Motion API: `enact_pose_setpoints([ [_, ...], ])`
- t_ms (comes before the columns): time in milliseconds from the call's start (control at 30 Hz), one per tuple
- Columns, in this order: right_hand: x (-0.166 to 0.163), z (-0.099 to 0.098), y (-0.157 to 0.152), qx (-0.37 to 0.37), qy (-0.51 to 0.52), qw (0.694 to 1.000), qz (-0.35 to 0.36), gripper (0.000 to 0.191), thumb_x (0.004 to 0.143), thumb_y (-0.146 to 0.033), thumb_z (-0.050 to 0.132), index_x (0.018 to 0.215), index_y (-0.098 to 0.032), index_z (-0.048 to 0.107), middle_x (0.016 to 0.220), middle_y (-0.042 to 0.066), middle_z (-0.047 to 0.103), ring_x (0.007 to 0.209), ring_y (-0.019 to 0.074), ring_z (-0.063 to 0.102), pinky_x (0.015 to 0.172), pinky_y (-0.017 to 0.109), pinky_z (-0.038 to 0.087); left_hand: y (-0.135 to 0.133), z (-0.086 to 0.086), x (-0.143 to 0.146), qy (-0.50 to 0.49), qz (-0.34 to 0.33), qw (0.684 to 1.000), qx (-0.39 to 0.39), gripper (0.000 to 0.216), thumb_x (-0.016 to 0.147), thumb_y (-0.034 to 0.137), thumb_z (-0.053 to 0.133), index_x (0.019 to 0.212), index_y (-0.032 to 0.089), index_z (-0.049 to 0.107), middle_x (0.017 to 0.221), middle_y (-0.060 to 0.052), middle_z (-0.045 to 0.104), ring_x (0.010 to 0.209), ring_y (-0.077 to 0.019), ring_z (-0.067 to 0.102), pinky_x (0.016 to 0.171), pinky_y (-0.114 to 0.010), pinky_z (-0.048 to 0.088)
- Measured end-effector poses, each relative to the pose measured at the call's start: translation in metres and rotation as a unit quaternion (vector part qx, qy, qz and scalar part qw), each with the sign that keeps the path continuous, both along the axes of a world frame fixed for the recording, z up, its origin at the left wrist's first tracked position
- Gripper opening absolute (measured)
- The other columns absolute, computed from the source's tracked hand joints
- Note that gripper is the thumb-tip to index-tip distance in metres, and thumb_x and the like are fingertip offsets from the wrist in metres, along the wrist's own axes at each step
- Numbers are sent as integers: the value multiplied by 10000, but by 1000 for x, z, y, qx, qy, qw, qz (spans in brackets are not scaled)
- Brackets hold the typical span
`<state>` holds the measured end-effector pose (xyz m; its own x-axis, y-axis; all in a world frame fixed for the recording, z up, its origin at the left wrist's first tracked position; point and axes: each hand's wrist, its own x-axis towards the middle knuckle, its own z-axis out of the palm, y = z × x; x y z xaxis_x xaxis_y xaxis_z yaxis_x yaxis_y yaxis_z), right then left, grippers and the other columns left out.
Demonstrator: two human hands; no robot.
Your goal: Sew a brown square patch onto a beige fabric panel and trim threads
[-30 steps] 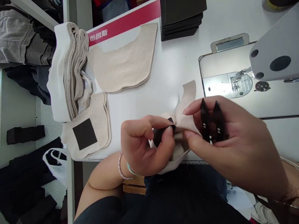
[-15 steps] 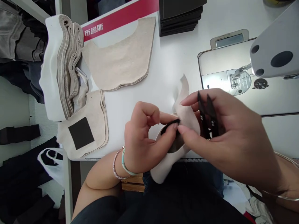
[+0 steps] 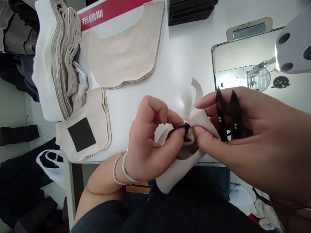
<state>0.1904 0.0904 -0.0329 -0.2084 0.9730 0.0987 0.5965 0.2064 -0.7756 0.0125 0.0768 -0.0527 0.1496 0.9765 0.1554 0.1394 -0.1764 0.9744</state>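
Observation:
My left hand is closed, thumb and forefinger pinching a black fabric edge on a beige fabric piece. My right hand pinches the same piece just to the right, where its beige cloth folds over. Black thread snips rest in the fingers of that hand, blades pointing away from me. A narrow beige end of the cloth curls up beyond the right fingertips. Between the two pinches a small dark seam shows; its details are too small to make out.
A sewing machine stands at right on the white table. Stacked beige cut panels, a thick folded fabric bundle and a black square on beige pieces lie left. Black pieces are piled at the back.
My right hand has shifted a little right, with the snips and the folded cloth. The two pinches are slightly farther apart and the seam between them shows more. The view has moved slightly.

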Motion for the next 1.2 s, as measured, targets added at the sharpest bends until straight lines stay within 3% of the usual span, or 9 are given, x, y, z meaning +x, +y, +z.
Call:
enact_pose_setpoints([
  [100,-1,2,2,-30,23,999,-5,317,704,-138,726,991,-247,645,761,-47,669,549,88,593,467,194,484,2,1,-2,-42,-28,997,-59,340,785,-12,605,878,229,383,817,19,599,751,-133,605,671,-313,511],
  [267,-3,4,5,-73,62,995,-16,259,717,-152,741,933,-247,636,722,-56,655,495,74,569,435,194,471,7,-1,-3,-135,-72,985,-73,308,826,31,619,863,233,389,738,26,605,1047,-217,654,982,-473,537],
  [467,-3,5,4,-71,86,993,-25,239,726,-160,746,903,-243,609,617,-83,566,451,55,505,435,195,441,8,-3,-2,-190,-61,972,-122,293,838,146,685,869,243,411,704,33,524,931,-225,697,853,-465,608],
  [633,-5,4,1,-64,104,992,-35,270,724,-167,744,938,-242,597,604,-84,556,471,65,515,446,195,444,8,0,-2,-235,-81,960,-132,289,854,81,629,881,244,392,719,35,518,902,-212,693,806,-429,612],
  [933,-2,3,0,-61,86,994,-17,314,730,-169,751,1013,-232,633,619,-81,560,482,62,501,458,204,432,5,2,0,-241,-81,963,-94,276,875,8,534,904,232,376,779,22,620,908,-188,679,815,-383,579],
  [1100,0,5,0,-53,84,995,-18,341,723,-215,783,1034,-231,643,629,-82,551,484,61,490,488,208,450,5,2,0,-221,-59,971,-72,273,875,31,558,900,232,375,771,24,614,828,-146,639,750,-303,545],
  [1200,0,7,0,-49,79,995,-21,320,736,-219,772,1026,-230,639,624,-81,547,483,65,484,488,210,449,6,0,0,-204,-63,975,-54,288,864,56,584,887,238,362,733,32,584,812,-143,617,774,-319,545],
])
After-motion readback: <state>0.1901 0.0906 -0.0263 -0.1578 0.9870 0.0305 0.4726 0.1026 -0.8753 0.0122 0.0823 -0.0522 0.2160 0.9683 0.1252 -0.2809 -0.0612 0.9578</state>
